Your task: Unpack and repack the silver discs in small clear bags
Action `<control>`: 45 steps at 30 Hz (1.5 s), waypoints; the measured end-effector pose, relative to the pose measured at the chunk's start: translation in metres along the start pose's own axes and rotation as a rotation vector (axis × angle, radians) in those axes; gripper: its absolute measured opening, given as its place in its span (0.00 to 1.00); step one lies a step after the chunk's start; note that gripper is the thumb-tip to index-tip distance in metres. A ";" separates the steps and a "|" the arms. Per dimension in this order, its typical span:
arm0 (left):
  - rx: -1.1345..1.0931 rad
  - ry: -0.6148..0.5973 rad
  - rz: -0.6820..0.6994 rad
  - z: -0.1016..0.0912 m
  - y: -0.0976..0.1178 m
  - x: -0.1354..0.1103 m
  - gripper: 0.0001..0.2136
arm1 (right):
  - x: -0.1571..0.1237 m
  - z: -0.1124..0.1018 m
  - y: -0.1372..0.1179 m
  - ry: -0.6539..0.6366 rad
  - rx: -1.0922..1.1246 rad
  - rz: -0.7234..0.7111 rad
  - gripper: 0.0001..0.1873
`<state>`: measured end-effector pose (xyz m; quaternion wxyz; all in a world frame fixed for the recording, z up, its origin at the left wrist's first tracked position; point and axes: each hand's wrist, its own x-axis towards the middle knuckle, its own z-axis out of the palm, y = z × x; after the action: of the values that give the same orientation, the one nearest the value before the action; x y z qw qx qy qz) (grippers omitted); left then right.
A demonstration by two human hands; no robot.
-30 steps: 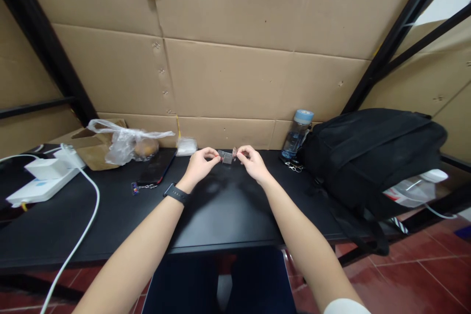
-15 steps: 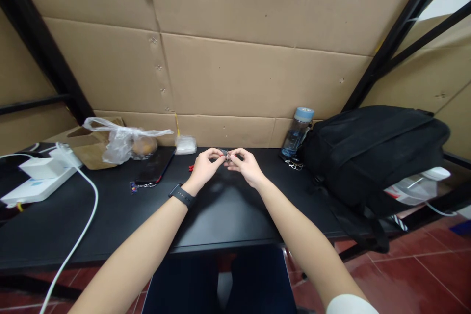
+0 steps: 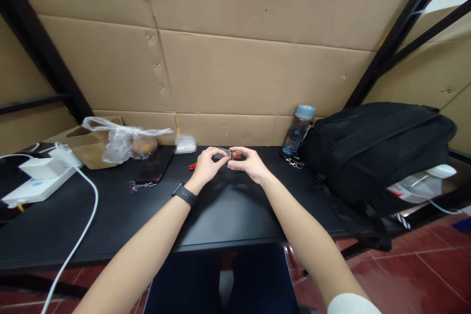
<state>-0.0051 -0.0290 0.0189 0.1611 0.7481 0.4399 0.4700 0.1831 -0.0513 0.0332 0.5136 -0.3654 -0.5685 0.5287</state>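
Observation:
My left hand point(image 3: 208, 166), a black watch on its wrist, pinches a small dark, shiny object point(image 3: 225, 151) between thumb and fingers. Against the same object's right edge, my right hand point(image 3: 250, 164) has its thumb and curled fingers closed. The object's kind is too small and too covered to make out. A red item point(image 3: 192, 166) lies on the black table point(image 3: 228, 221) just left of my left hand, mostly hidden behind it. Another bit of red point(image 3: 237, 157) shows between the fingers of my right hand.
On the left are a white power strip point(image 3: 39, 184) with a cable, a plastic bag point(image 3: 119, 142), a phone point(image 3: 156, 167) and a small clear case point(image 3: 186, 144). To the right stand a water bottle point(image 3: 297, 130) and a black backpack point(image 3: 375, 152). Cardboard point(image 3: 228, 73) walls the back.
My right fingers have straightened and opened out somewhat around the small object, and red now shows between them. My left hand stays nearly in place.

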 end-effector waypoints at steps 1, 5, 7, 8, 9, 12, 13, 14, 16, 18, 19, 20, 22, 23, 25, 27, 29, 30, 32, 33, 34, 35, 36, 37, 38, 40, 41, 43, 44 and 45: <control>0.076 0.006 -0.003 -0.001 0.000 0.000 0.10 | 0.001 -0.002 -0.001 0.027 -0.022 -0.005 0.32; 0.394 -0.034 -0.004 -0.002 -0.009 0.001 0.24 | 0.005 -0.016 -0.007 0.169 -0.211 -0.084 0.30; 0.481 -0.133 0.019 -0.002 -0.016 0.001 0.28 | 0.007 -0.025 -0.009 0.201 -0.306 -0.126 0.29; 0.507 -0.184 0.033 -0.001 -0.020 0.001 0.28 | 0.008 -0.029 -0.009 0.210 -0.345 -0.141 0.29; 0.525 -0.232 0.052 0.000 -0.023 0.001 0.28 | 0.009 -0.032 -0.008 0.218 -0.381 -0.152 0.29; 0.556 -0.356 0.130 0.004 -0.027 0.001 0.22 | 0.012 -0.039 -0.003 0.244 -0.483 -0.183 0.28; 0.565 -0.390 0.158 0.005 -0.026 0.001 0.18 | 0.013 -0.040 -0.001 0.252 -0.515 -0.198 0.28; 0.573 -0.422 0.187 0.006 -0.026 0.001 0.16 | 0.014 -0.041 0.000 0.258 -0.551 -0.212 0.27; 0.574 -0.478 0.237 0.009 -0.023 0.001 0.14 | 0.015 -0.042 0.001 0.274 -0.643 -0.230 0.26; 0.552 -0.522 0.270 0.011 -0.021 0.001 0.14 | 0.014 -0.043 0.000 0.278 -0.753 -0.230 0.25; 0.538 -0.537 0.278 0.011 -0.020 0.000 0.15 | 0.012 -0.043 -0.001 0.264 -0.812 -0.226 0.25; 0.527 -0.548 0.279 0.011 -0.019 -0.001 0.15 | 0.011 -0.043 -0.002 0.240 -0.871 -0.221 0.24; 0.511 -0.570 0.275 0.009 -0.016 -0.003 0.16 | 0.007 -0.044 -0.006 0.157 -0.977 -0.212 0.24; 0.503 -0.591 0.273 0.008 -0.015 -0.005 0.16 | 0.006 -0.044 -0.008 0.104 -1.016 -0.204 0.23; 0.478 -0.646 0.279 0.005 -0.011 -0.007 0.17 | 0.002 -0.044 -0.011 0.007 -1.061 -0.170 0.21; 0.446 -0.697 0.295 0.001 -0.008 -0.009 0.18 | -0.001 -0.045 -0.015 -0.070 -1.086 -0.114 0.19; 0.425 -0.734 0.308 -0.002 -0.006 -0.010 0.18 | -0.004 -0.045 -0.018 -0.123 -1.113 -0.048 0.19; 0.420 -0.754 0.310 -0.003 -0.006 -0.010 0.19 | -0.006 -0.045 -0.019 -0.144 -1.124 -0.016 0.19; 0.416 -0.790 0.310 -0.005 -0.006 -0.010 0.20 | -0.007 -0.045 -0.022 -0.183 -1.139 0.039 0.21; 0.414 -0.807 0.310 -0.005 -0.006 -0.010 0.20 | -0.008 -0.045 -0.022 -0.196 -1.145 0.059 0.21; 0.413 -0.821 0.311 -0.006 -0.007 -0.010 0.20 | -0.008 -0.045 -0.022 -0.206 -1.150 0.073 0.21; 0.411 -0.832 0.312 -0.006 -0.007 -0.010 0.20 | -0.008 -0.045 -0.022 -0.214 -1.154 0.084 0.21; 0.412 -0.842 0.309 -0.007 -0.006 -0.011 0.20 | -0.008 -0.045 -0.021 -0.219 -1.156 0.089 0.20; 0.412 -0.851 0.305 -0.008 -0.006 -0.011 0.20 | -0.007 -0.044 -0.019 -0.222 -1.158 0.091 0.20; 0.411 -0.859 0.301 -0.008 -0.004 -0.011 0.20 | -0.006 -0.044 -0.017 -0.222 -1.158 0.090 0.20; 0.403 -0.868 0.297 -0.010 -0.001 -0.011 0.20 | -0.003 -0.042 -0.011 -0.207 -1.163 0.077 0.21; 0.399 -0.872 0.297 -0.011 0.000 -0.012 0.20 | -0.002 -0.040 -0.009 -0.195 -1.167 0.064 0.21; 0.399 -0.880 0.292 -0.012 0.002 -0.012 0.19 | 0.001 -0.037 -0.004 -0.172 -1.167 0.033 0.21; 0.404 -0.884 0.286 -0.012 0.003 -0.011 0.19 | 0.001 -0.035 -0.003 -0.165 -1.162 0.016 0.21; 0.408 -0.885 0.279 -0.012 0.003 -0.011 0.18 | 0.002 -0.035 -0.002 -0.165 -1.152 0.001 0.20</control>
<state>-0.0156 -0.0420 0.0205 0.1180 0.9435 0.3081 0.0293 0.2165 -0.0422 0.0326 0.1858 -0.5437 -0.8024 0.1611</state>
